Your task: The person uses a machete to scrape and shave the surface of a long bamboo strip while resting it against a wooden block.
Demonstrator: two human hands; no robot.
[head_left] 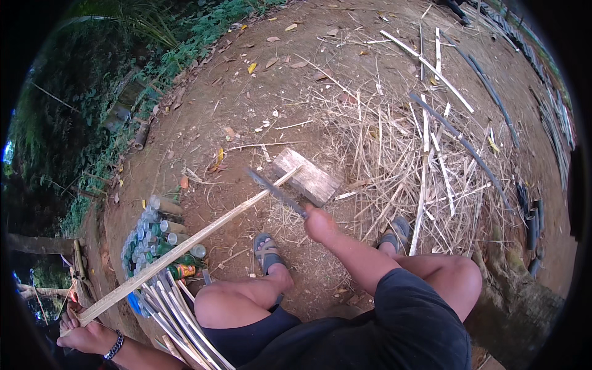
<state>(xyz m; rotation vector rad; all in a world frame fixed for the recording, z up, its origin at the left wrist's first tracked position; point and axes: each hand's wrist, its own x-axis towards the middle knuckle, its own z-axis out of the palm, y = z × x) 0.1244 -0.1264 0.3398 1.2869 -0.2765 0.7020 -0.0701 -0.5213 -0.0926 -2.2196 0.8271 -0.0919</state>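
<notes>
My left hand (86, 333), at the lower left, is closed around the near end of a long pale bamboo strip (191, 241). The strip slants up to the right, and its far tip lies over a rough wooden block (316, 179) on the ground. My right hand (321, 224) is wrapped round the handle of a machete (274, 190), just below the block. The dark blade points up and left and crosses the strip near its far end. I cannot tell whether the blade touches the strip. The handle is mostly hidden by my fingers.
Glass bottles (161, 228) are stacked at the left, above a bundle of split strips (185, 314) beside my leg. Shavings (388, 154) and loose strips cover the ground to the right. Dark bamboo lengths (465, 145) lie beyond. Green plants (179, 55) edge the far left.
</notes>
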